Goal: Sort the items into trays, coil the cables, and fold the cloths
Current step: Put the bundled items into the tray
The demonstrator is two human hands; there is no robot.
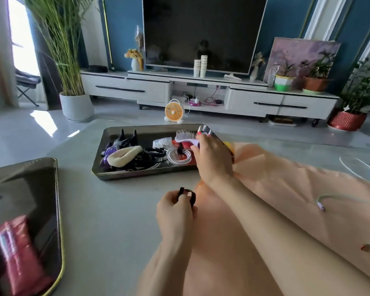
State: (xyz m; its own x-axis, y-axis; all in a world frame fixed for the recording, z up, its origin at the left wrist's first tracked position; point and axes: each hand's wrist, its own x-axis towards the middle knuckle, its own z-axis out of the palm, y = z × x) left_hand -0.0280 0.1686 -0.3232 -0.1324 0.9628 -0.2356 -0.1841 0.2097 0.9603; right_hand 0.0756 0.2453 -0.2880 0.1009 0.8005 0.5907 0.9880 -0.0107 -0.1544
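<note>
Dark metal tray (137, 175) mid-table looks part filled; right hand (212, 159) grips a purple bristle hairbrush (186, 136) over it, left hand (173, 212) pinches a black elastic loop (192, 196), peach cloth (286, 189) alongside not yet folded.

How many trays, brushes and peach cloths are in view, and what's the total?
Trays: 2, far tray and near tray
Brushes: 1, brush in the right hand
Peach cloths: 1, peach cloth
Total: 4
</note>
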